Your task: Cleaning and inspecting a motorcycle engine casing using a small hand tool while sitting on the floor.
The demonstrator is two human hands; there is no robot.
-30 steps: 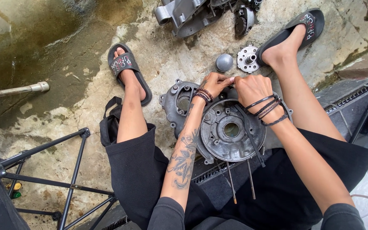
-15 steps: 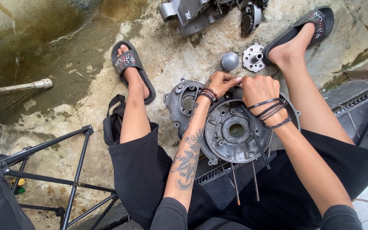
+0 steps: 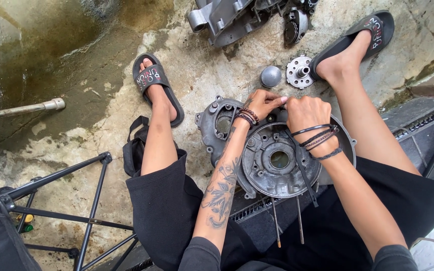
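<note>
**Hands shifted slightly on engine casing, contact at far rim unchanged**

Shifted a little lower and rightward in view since half a second ago, with both hands keeping their meeting point at the far rim. Grey engine casing (image 3: 272, 160) resting across the lap and on the concrete floor (image 3: 76, 125) between both legs, round central hole facing up. Left hand (image 3: 263, 104) curled at the casing's far edge, fingertips drawn together toward the right hand; whether pinching a small part cannot be told. Right hand (image 3: 305, 111) closed in a loose fist just beside it, knuckles up, fingertips hidden; grip on anything cannot be told. Dark cord bracelets on both wrists. Dark strap (image 3: 305, 175) lying across the casing's face on the right side. Two thin rods (image 3: 297, 221) protruding from the near edge of the casing over the black trousers.

Beyond the hands: small grey dome cap (image 3: 270, 76) on the floor, and just beside it a round toothed hub (image 3: 298, 72), close to the right foot's sandal (image 3: 357, 35). Larger engine housing (image 3: 242, 17) at the top edge. Left foot's sandal (image 3: 154, 83) well apart to the left. Metal pipe (image 3: 26, 109) on wet concrete at far left; black folding stand (image 3: 71, 200) at lower left.
</note>
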